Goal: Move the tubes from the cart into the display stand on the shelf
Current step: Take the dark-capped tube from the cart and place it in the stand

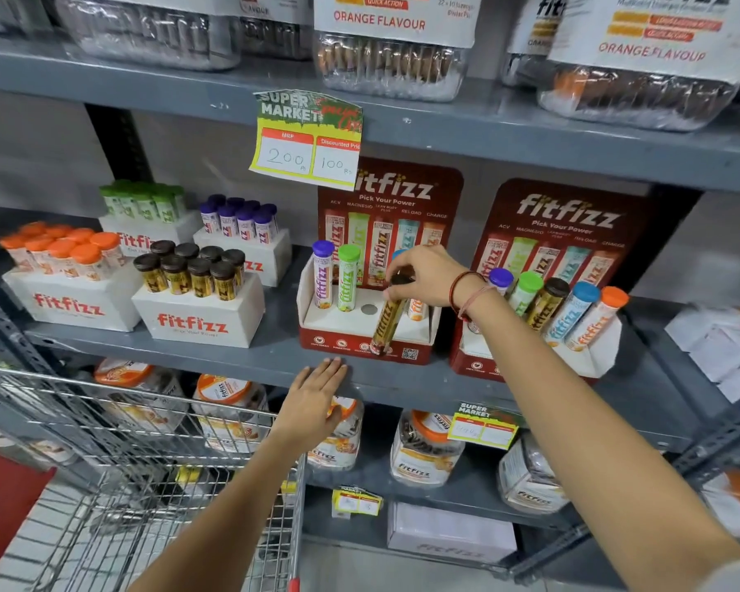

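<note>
head view, looking forward and down at a grey metal shelf [248, 361]: the right hand [428, 275] reaches in from five o'clock and its fingers [396, 294] are pinched shut around the dark cap of a gold-and-black tube [386, 324], which hangs from them tilted, cap toward one o'clock and foot toward seven o'clock. gripping it at the very top probably leaves the whole body free to be steered down into a hole without the knuckles fouling the neighbours. the tube sits in front of the red-and-white display stand [317, 322], its foot overlapping the stand's front lip, so it is not yet seated; the empty round hole [368, 309] lies just at ten o'clock of the tube's middle. a purple-capped tube [323, 273] and a green-capped tube [348, 277] already stand upright in the holes at nine o'clock of it, and an orange-printed tube [416, 309] shows partly behind the hand at three o'clock. the left hand [312, 403] lies flat and open, holding nothing, fingertips touching the shelf's front edge below the stand, likely to steady the body during the reach. the wire cart [146, 442] stands at seven o'clock of the stand; whether more tubes remain inside it cannot be told. a second, full stand [603, 356] sits at three o'clock, apart from the work.
</note>
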`<control>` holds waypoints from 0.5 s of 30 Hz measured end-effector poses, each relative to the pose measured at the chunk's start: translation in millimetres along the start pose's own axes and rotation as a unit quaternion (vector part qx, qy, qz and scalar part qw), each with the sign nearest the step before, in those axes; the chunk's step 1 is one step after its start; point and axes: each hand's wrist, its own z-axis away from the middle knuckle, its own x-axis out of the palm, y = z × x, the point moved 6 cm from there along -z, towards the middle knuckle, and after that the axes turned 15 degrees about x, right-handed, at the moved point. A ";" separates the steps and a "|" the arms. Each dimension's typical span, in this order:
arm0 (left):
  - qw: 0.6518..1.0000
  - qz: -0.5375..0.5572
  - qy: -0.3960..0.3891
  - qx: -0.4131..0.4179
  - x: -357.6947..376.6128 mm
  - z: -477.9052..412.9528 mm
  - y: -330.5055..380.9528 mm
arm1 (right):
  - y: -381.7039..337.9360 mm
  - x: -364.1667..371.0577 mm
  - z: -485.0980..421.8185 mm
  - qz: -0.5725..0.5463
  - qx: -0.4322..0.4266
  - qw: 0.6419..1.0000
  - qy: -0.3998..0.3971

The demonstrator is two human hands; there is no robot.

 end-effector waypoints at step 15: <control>1.000 0.005 0.003 -0.004 1.0 -0.4 -1.0 | -20.5 -23.7 -45.0 0.016 -0.047 0.999 -0.012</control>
